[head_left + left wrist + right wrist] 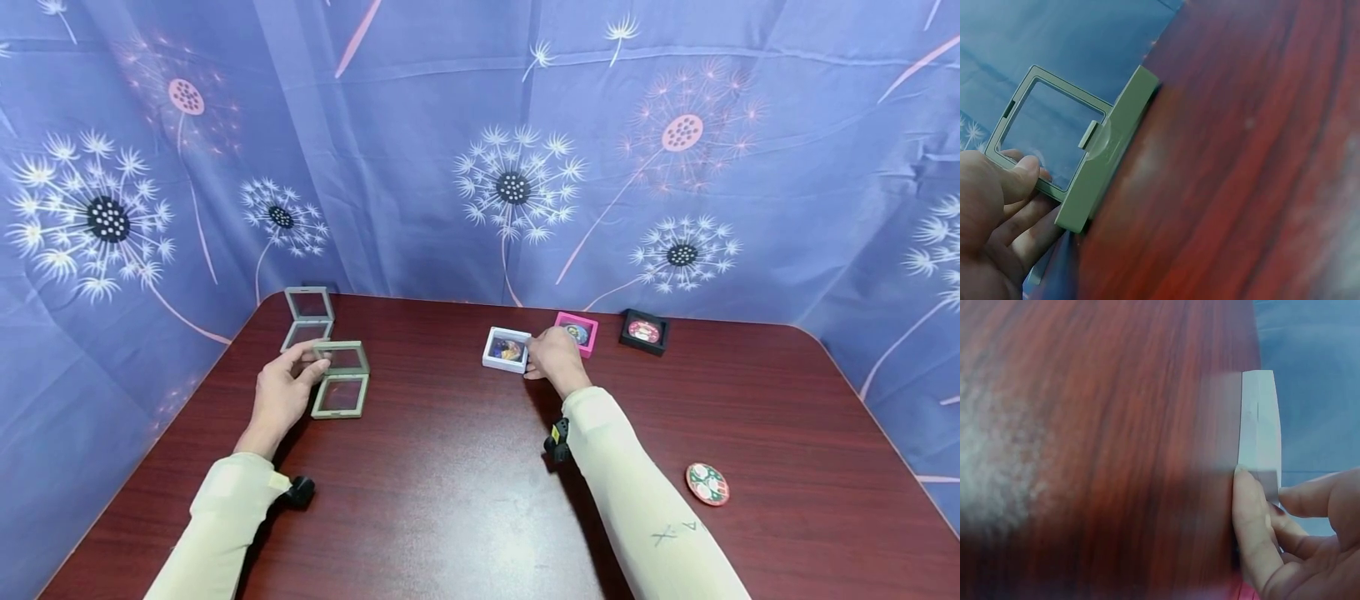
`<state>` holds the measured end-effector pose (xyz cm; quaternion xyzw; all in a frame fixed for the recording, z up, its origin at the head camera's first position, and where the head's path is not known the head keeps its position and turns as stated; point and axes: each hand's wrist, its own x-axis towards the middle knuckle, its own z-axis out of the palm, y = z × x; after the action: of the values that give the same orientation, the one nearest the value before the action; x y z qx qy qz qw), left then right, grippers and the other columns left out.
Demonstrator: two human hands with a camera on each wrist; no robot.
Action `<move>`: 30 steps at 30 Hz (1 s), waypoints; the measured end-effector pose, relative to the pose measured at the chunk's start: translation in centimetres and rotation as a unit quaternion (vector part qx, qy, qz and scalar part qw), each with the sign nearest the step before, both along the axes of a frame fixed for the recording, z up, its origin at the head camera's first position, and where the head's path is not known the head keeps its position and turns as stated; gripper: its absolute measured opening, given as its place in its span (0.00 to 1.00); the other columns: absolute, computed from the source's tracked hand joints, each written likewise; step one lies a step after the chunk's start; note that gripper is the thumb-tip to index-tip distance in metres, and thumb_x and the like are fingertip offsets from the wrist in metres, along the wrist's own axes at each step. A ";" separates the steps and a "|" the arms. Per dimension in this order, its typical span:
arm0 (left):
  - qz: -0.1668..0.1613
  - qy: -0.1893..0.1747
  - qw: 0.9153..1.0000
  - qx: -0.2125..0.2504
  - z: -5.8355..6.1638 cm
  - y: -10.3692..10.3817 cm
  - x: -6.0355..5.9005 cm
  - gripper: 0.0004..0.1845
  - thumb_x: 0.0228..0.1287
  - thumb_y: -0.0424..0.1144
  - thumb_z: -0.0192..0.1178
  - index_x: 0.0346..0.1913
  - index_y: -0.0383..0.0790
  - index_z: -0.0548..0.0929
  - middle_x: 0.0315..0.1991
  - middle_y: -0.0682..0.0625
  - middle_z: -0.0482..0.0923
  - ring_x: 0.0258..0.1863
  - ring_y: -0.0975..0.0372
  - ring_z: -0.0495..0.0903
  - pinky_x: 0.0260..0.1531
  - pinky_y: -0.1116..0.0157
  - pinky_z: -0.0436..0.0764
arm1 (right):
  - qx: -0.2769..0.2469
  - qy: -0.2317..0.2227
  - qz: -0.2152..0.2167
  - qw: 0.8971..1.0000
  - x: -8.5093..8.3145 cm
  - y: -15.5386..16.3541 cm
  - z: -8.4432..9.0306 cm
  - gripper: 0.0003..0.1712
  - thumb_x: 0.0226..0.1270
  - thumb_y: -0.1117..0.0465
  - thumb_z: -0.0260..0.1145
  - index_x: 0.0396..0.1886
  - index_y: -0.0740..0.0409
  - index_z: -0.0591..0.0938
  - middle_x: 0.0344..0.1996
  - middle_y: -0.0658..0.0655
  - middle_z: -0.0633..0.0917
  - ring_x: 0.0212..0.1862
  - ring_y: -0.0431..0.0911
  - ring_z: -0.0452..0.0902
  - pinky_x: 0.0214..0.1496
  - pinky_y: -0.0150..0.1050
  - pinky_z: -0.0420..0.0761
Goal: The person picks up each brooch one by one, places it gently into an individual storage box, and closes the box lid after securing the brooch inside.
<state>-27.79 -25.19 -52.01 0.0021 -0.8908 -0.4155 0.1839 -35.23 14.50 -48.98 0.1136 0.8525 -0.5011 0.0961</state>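
Head view: dark red wood-grain table, rounded corners, glossy, with pale glare patches. A blue dandelion-print curtain closes off the back and both sides, hanging creased against the table edges.

Landmark: white case, closed, near the back edge at centre. Right hand grips its right side; the right wrist view shows thumb and curled fingers on its edge. Just right of the white case sits a pink case, then a black case, both closed with round pictures inside. Well left of the white case stands an open grey-green case; left hand pinches its raised lid frame, thumb over the rim. Another open grey case lies behind that. A round badge lies well to the right of the white case, toward the front.
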 end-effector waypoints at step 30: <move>-0.045 0.007 0.999 0.002 -0.3 3.2 0.3 0.17 0.75 0.33 0.67 0.64 0.43 0.87 0.45 0.45 0.89 0.39 0.64 0.83 0.34 0.74 0.74 | 0.074 0.027 -0.029 0.996 -0.8 -1.3 -0.1 0.16 0.78 0.67 0.56 0.40 0.76 0.85 0.14 0.57 0.83 0.11 0.39 0.79 0.16 0.30 0.81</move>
<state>-27.51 -21.99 -52.33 -0.0401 -0.8879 -0.4251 0.1712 -36.00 13.19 -49.07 0.1315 0.8859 -0.4420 0.0498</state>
